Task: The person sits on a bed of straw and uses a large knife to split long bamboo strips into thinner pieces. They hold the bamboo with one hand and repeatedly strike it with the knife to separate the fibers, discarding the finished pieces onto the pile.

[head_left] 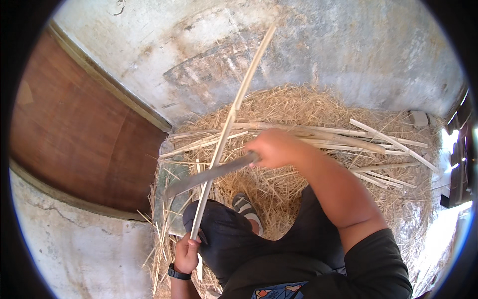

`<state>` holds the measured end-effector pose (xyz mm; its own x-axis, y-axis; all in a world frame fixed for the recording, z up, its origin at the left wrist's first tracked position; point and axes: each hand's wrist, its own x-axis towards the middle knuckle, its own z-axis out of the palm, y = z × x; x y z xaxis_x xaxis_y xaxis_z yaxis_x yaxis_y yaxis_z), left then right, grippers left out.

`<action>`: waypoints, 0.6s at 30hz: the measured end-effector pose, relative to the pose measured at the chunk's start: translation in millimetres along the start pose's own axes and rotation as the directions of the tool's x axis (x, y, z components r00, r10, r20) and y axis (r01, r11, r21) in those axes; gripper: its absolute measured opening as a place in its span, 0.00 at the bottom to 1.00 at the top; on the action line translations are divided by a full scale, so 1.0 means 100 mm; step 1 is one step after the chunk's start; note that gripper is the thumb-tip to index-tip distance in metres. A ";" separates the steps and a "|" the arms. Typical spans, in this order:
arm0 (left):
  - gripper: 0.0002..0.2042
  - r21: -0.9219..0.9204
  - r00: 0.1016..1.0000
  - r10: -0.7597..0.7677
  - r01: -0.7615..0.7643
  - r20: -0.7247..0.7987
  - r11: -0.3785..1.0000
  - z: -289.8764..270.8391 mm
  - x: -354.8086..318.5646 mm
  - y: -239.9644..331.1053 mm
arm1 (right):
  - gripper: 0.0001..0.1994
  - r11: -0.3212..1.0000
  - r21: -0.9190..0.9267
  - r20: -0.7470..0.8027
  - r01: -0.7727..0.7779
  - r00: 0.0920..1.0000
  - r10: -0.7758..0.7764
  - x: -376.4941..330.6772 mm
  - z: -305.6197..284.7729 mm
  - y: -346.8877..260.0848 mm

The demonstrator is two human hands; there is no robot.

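A long split bamboo strip (pixel 225 133) with a raised node slants up and away from my lap toward the wall. My left hand (pixel 187 255), wearing a dark wristband, is closed around its near end beside my left knee. My right hand (pixel 274 148) grips the handle of a long machete (pixel 230 168), its fist closed. The dark blade reaches left across the middle of the strip; whether it touches or cuts into the bamboo I cannot tell. Part of the handle is hidden inside my right fist.
Several bamboo poles and split strips (pixel 343 132) lie on straw and shavings (pixel 303 102) beyond my feet. A stained plaster wall (pixel 348 55) rises behind. A brown door (pixel 84 124) stands at the left, and a small block (pixel 419 118) sits in the far right corner.
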<state>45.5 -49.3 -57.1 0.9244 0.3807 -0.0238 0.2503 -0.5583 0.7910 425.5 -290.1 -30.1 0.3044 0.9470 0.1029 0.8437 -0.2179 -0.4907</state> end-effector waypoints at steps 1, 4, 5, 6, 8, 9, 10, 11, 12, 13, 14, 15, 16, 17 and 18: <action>0.27 0.010 0.999 0.035 -0.036 0.037 0.999 -0.01 0.02 0.07 | 0.19 0.992 0.097 -0.094 -0.079 0.992 0.089 -0.04 0.03 0.14; 0.28 0.036 0.998 -0.051 0.050 0.026 0.998 -0.02 0.01 0.16 | 0.19 0.914 0.301 -0.215 -0.271 0.915 0.342 -0.10 -0.03 0.48; 0.28 0.049 0.997 -0.067 0.066 0.023 0.997 -0.02 0.00 0.15 | 0.18 0.890 0.302 -0.178 -0.342 0.897 0.406 -0.11 -0.08 0.51; 0.28 0.060 0.999 -0.047 0.046 0.006 0.997 -0.01 -0.01 0.11 | 0.18 0.861 0.301 -0.143 -0.409 0.874 0.465 -0.10 -0.15 0.47; 0.26 0.081 1.000 -0.013 0.015 -0.023 0.997 0.03 -0.03 -0.02 | 0.19 0.943 0.153 -0.123 -0.295 0.941 0.314 -0.06 -0.05 0.28; 0.28 0.082 0.999 -0.049 0.047 0.013 0.996 0.06 0.00 0.03 | 0.19 0.969 0.080 -0.095 -0.234 0.966 0.241 -0.04 0.02 0.16; 0.29 0.089 0.995 -0.091 0.087 0.047 0.992 0.08 0.02 0.14 | 0.19 0.981 0.005 -0.025 -0.194 0.981 0.194 -0.01 0.06 0.01; 0.30 0.098 0.988 -0.134 0.126 0.079 0.987 0.09 0.02 0.19 | 0.20 0.987 -0.067 0.048 -0.145 0.988 0.148 0.00 0.06 -0.15; 0.28 0.107 0.989 -0.115 0.105 0.088 0.989 0.06 0.01 0.12 | 0.21 0.987 -0.139 0.116 -0.084 0.988 0.101 0.03 0.03 -0.25; 0.27 0.140 0.994 -0.082 0.071 0.072 0.988 0.04 0.02 0.13 | 0.20 0.996 -0.015 0.065 -0.086 0.994 0.086 0.01 0.09 -0.10; 0.26 0.173 0.997 -0.048 0.038 0.057 0.984 0.02 0.02 0.14 | 0.19 0.991 0.108 0.011 -0.078 0.997 0.078 0.00 0.19 0.19; 0.25 0.208 0.999 -0.015 0.006 0.043 0.978 -0.02 0.03 0.14 | 0.19 0.971 0.231 -0.045 -0.062 0.996 0.074 -0.03 0.23 0.41; 0.25 0.100 1.000 -0.002 0.004 -0.024 0.995 -0.08 -0.01 0.09 | 0.21 0.924 0.321 -0.037 -0.208 0.972 0.231 -0.01 0.15 0.54; 0.27 0.084 0.996 -0.085 0.086 -0.009 0.993 -0.16 -0.02 0.17 | 0.23 0.846 0.401 -0.013 -0.351 0.921 0.389 -0.01 0.04 0.68; 0.27 0.117 0.996 -0.090 0.091 -0.011 0.989 -0.17 -0.03 0.21 | 0.26 0.739 0.475 0.020 -0.478 0.845 0.534 -0.01 -0.03 0.75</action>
<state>43.4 -49.5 -29.5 0.8947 0.4379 -0.0883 0.3653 -0.6034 0.7089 489.2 -308.1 -64.6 0.6992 0.6886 -0.1924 0.2674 -0.5014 -0.8228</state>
